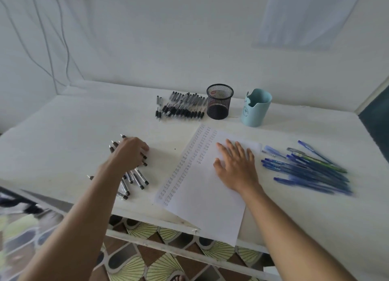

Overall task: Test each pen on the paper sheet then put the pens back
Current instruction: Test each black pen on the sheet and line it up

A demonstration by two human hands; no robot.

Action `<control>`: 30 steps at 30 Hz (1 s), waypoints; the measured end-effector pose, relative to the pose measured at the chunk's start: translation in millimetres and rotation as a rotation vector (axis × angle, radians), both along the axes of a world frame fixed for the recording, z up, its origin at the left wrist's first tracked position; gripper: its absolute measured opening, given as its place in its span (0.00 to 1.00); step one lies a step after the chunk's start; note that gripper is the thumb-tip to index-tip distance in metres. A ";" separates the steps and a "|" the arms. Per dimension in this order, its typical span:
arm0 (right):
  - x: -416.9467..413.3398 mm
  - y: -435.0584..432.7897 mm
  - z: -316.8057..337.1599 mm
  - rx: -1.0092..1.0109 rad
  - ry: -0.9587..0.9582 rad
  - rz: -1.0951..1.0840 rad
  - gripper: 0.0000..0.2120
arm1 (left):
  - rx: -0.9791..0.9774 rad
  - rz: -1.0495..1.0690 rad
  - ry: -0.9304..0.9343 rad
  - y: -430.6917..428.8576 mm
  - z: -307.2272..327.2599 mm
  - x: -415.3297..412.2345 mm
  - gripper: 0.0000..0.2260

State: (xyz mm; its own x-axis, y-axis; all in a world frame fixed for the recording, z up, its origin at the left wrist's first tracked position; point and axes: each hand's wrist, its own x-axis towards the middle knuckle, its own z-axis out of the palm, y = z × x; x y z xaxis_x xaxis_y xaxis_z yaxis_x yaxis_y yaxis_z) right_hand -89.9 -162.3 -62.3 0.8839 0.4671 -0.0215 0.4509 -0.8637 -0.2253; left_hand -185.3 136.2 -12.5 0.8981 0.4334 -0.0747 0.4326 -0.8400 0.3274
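— Where are the hands sitting?
— My left hand (130, 152) is lying over the near pile of black pens (137, 180) on the table (69, 133), fingers curling down; I cannot tell if it's gripping one. My right hand (235, 165) is pressing flat on the paper sheet (206, 207), fingers spread wide.
— And the rest?
— The blue pens (305, 172) are lying just right of the sheet. The far black pens (181, 108) are lying beside the mesh cup (220, 102), near the blue holder (255, 109).

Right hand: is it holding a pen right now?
No, the right hand lies flat, fingers spread, on the paper sheet, holding nothing.
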 end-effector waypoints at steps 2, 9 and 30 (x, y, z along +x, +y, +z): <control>-0.3 0.0 0.9 0.005 0.001 -0.004 0.33 | 0.027 -0.005 -0.019 1.0 -0.6 2.7 0.19; 0.8 -1.0 0.0 -0.001 0.003 0.003 0.30 | 0.126 -0.299 -0.286 7.2 -13.7 10.0 0.07; -0.4 0.9 -1.8 0.008 -0.018 -0.009 0.33 | -0.247 -0.347 -0.586 -92.2 -1.6 36.9 0.20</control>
State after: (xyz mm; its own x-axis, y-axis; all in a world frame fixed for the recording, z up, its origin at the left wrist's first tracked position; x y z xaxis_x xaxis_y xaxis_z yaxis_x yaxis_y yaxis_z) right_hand -90.3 -161.4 -64.1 0.8882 0.4594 -0.0019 0.4474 -0.8659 -0.2238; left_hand -148.4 44.0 -14.1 0.9033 0.1486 0.4023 -0.1506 -0.7684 0.6220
